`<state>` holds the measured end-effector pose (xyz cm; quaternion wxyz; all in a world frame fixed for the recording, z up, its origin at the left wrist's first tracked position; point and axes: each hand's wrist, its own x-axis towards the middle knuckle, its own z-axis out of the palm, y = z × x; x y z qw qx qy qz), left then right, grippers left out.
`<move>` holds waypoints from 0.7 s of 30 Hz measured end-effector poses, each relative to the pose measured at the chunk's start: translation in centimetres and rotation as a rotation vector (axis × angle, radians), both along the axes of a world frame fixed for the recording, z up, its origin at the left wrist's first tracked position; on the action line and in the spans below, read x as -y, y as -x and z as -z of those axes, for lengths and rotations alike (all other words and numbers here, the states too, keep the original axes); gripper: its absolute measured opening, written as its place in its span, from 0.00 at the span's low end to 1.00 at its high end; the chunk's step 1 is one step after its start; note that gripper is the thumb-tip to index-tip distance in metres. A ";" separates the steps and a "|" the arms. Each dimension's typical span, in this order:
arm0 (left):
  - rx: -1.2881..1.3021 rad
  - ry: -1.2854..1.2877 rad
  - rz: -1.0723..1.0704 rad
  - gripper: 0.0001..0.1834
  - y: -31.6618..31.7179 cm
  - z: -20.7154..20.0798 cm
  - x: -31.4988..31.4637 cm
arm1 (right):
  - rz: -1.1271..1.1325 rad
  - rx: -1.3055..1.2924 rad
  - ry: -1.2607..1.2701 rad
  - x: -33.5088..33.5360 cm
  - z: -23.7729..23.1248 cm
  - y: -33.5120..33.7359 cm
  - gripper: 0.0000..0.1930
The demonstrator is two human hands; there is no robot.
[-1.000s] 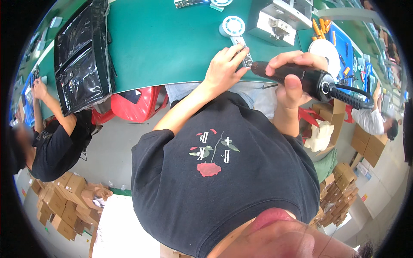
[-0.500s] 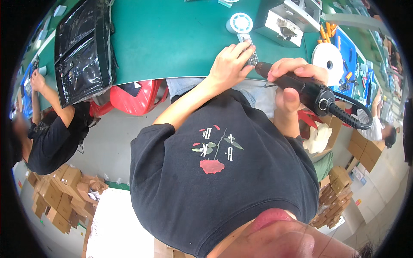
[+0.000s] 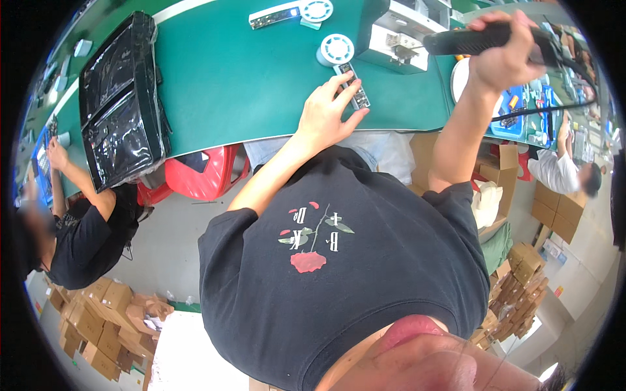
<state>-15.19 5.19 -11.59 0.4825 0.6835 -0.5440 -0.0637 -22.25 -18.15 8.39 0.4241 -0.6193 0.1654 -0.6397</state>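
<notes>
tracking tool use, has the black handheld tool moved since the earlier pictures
Yes: against the grey machine, the black handheld tool has moved forward and to the right.

Green-topped workbench [image 3: 215, 98] spans the upper view, near edge bowed by the lens. Red plastic seat [image 3: 203, 177] sits close under that edge, a dark patch on it. Floor [image 3: 169, 244] smooth, grey. Lower left: heap of brown cartons [image 3: 98, 326]; beside it a flat white surface [image 3: 189, 355], washed out. Lower right: stacked boxes [image 3: 518, 290], green cloth [image 3: 497, 249] near them. Light bright, fairly even.
</notes>
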 end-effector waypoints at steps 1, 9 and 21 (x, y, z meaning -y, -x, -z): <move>-0.004 -0.005 0.008 0.29 -0.1 0.1 0.0 | -0.074 0.041 -0.077 0.0 0.1 -0.4 0.08; -0.004 -0.005 0.004 0.30 0.0 0.1 -0.1 | -0.057 -0.100 -0.016 -1.7 1.6 -0.6 0.09; -0.022 -0.030 -0.004 0.31 -0.1 0.2 -0.1 | 0.060 0.033 0.002 -1.8 1.1 1.6 0.10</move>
